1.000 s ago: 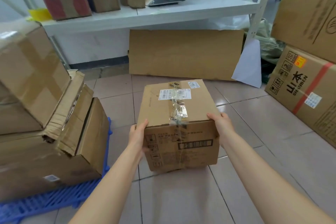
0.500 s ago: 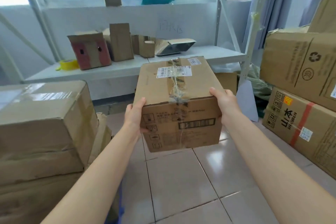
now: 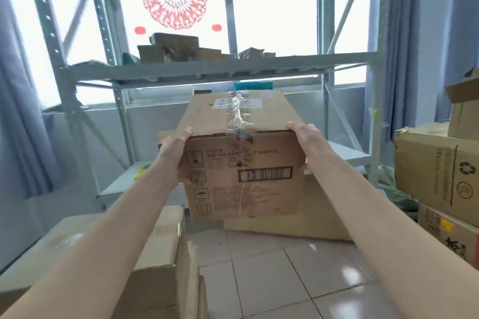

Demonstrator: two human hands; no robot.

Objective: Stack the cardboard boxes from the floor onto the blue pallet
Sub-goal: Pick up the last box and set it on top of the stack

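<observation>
I hold a taped cardboard box (image 3: pixel 241 163) with a barcode on its near face, raised in the air in front of me at about chest height. My left hand (image 3: pixel 174 156) grips its left side and my right hand (image 3: pixel 303 134) grips its right top edge. Below my left arm sits a stack of cardboard boxes (image 3: pixel 158 248) at the lower left. The blue pallet is hidden from view.
A grey metal shelving rack (image 3: pixel 220 67) stands straight ahead with small boxes on its upper shelf. A flat cardboard sheet (image 3: pixel 311 215) leans behind the held box. Stacked cartons (image 3: pixel 438 171) stand on the right. Tiled floor (image 3: pixel 298 280) lies between the two stacks.
The box has gone from resting on the floor to being lifted high in both hands. My view has tilted upward, so the pallet has left the frame.
</observation>
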